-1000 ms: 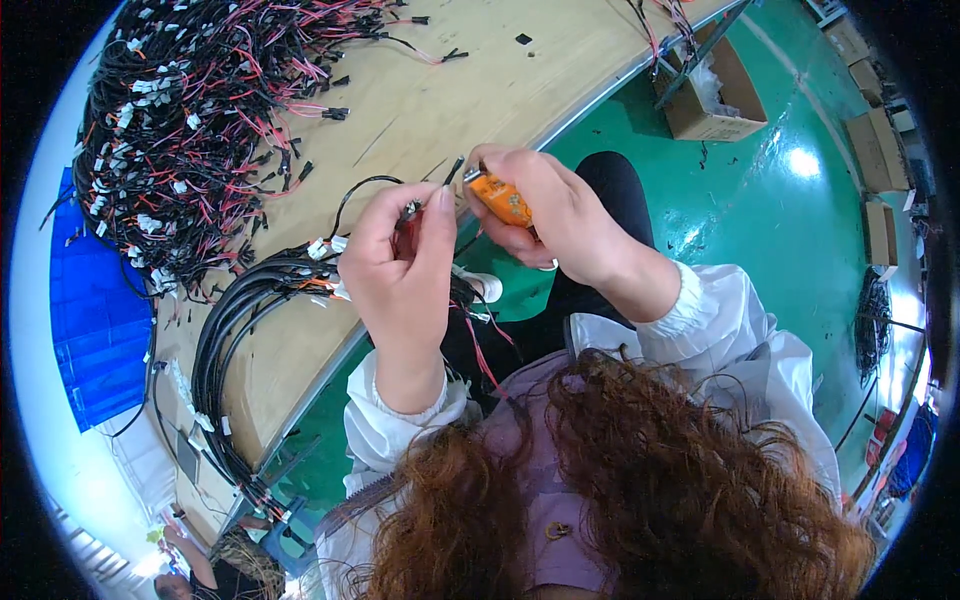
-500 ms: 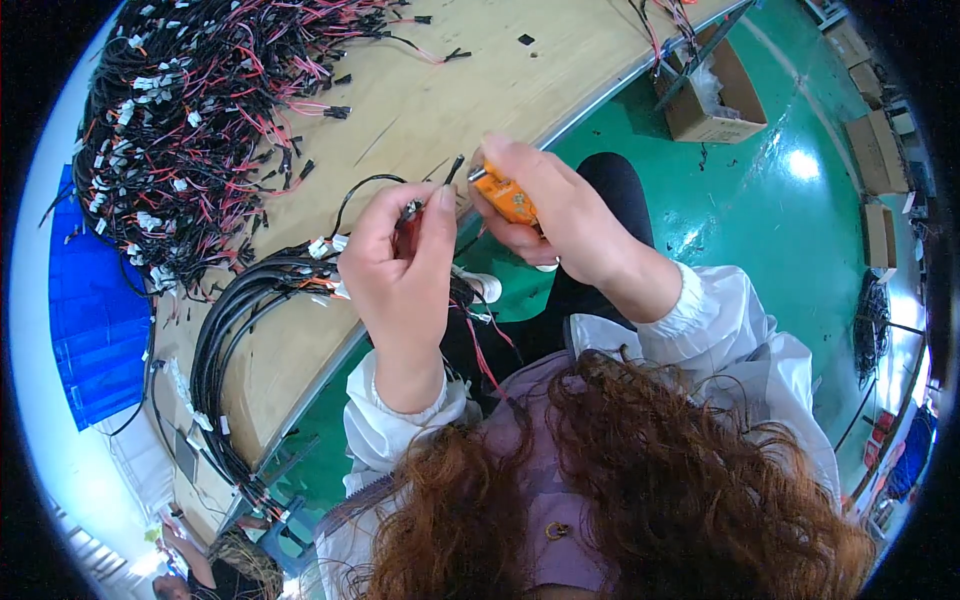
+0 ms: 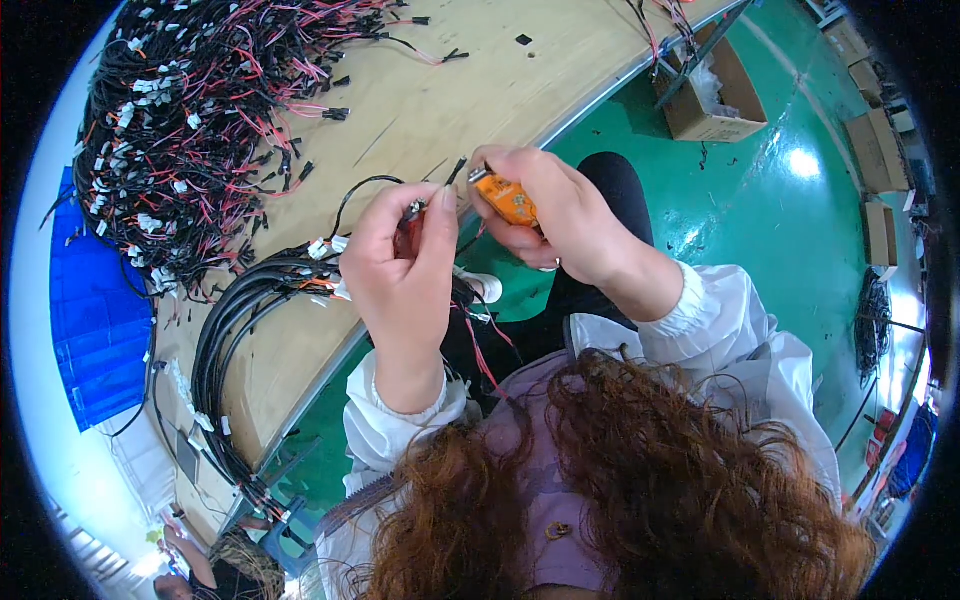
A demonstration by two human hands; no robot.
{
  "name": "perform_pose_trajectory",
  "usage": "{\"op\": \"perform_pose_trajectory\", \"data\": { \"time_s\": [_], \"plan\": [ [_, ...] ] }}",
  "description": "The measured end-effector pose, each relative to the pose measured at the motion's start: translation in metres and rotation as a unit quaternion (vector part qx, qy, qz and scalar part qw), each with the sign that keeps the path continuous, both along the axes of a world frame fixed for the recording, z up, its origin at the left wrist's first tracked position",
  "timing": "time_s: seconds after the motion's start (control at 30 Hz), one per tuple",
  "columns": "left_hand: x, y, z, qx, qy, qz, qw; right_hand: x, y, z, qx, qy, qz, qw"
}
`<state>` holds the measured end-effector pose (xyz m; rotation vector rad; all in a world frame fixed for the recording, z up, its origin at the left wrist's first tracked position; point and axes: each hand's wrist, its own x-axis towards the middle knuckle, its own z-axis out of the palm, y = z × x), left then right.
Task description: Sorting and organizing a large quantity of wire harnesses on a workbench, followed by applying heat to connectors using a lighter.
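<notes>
My left hand (image 3: 405,255) is closed in a pinch on a thin cable over the table's edge. The black-sleeved cable end (image 3: 457,171) sticks up past my thumb, pointing toward my right hand. Some red wire shows among the fingers of that hand. My right hand (image 3: 570,205) is wrapped around an orange lighter (image 3: 508,200). The lighter's metal top is beside the cable end, with a small gap between them. I see no flame. Below my left hand, a bundle of black cables (image 3: 235,310) with white connectors curves along the table.
A large heap of black and red wire harnesses (image 3: 190,140) covers the far left of the wooden table (image 3: 450,95). Blue sheeting (image 3: 95,310) lies beyond it. A cardboard box (image 3: 715,110) stands on the green floor at right. Another person (image 3: 190,565) is at lower left.
My right thumb has shifted down slightly at the metal end of the lighter, and the lighter has tilted a little. My left hand and its cable have hardly moved.
</notes>
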<state>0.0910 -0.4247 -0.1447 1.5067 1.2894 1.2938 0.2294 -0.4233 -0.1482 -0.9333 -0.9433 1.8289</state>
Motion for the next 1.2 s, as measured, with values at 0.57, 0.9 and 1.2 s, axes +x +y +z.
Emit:
{"op": "perform_pose_trajectory", "data": {
  "time_s": [0.57, 0.9, 1.2],
  "plan": [
    [-0.005, -0.002, 0.004, -0.005, 0.003, -0.082, 0.997, -0.004, 0.006, 0.002, 0.135, 0.002, -0.112, 0.984],
    [-0.005, -0.008, 0.000, 0.017, -0.070, -0.044, 0.996, -0.008, 0.015, 0.004, 0.101, 0.080, -0.243, 0.961],
    [0.001, -0.011, -0.001, 0.038, -0.112, -0.028, 0.993, -0.023, -0.007, 0.006, 0.071, 0.116, -0.131, 0.982]
  ]
}}
